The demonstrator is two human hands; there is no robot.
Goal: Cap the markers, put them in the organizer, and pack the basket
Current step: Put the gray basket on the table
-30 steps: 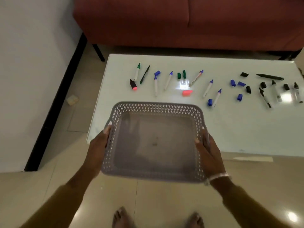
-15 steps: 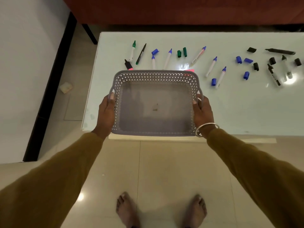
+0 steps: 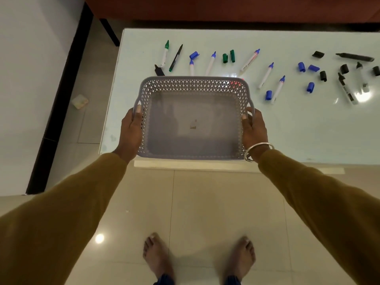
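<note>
An empty grey perforated basket [image 3: 193, 87] is at the near edge of the white table [image 3: 308, 130]. My left hand [image 3: 130, 131] grips its left handle and my right hand [image 3: 254, 130] grips its right handle. Behind the basket lie several uncapped markers: a green one [image 3: 165, 53], a thin black pen [image 3: 176, 58], blue ones [image 3: 211, 63] [image 3: 266, 75] [image 3: 278, 89] and black ones [image 3: 347, 91] at the right. Loose caps lie among them: green [image 3: 228, 57], blue [image 3: 301, 67] and black [image 3: 323, 76]. The basket hides part of a black-and-pink highlighter [image 3: 159, 70].
A red sofa [image 3: 226, 7] stands behind the table, a white wall with a black skirting [image 3: 59, 95] to the left. My bare feet [image 3: 158, 258] stand on the tiled floor in front of the table. A small pale object [image 3: 80, 101] lies on the floor at left.
Both hands carried the basket forward from over the floor to the table's near edge. The view has tilted down and come closer to the table.
</note>
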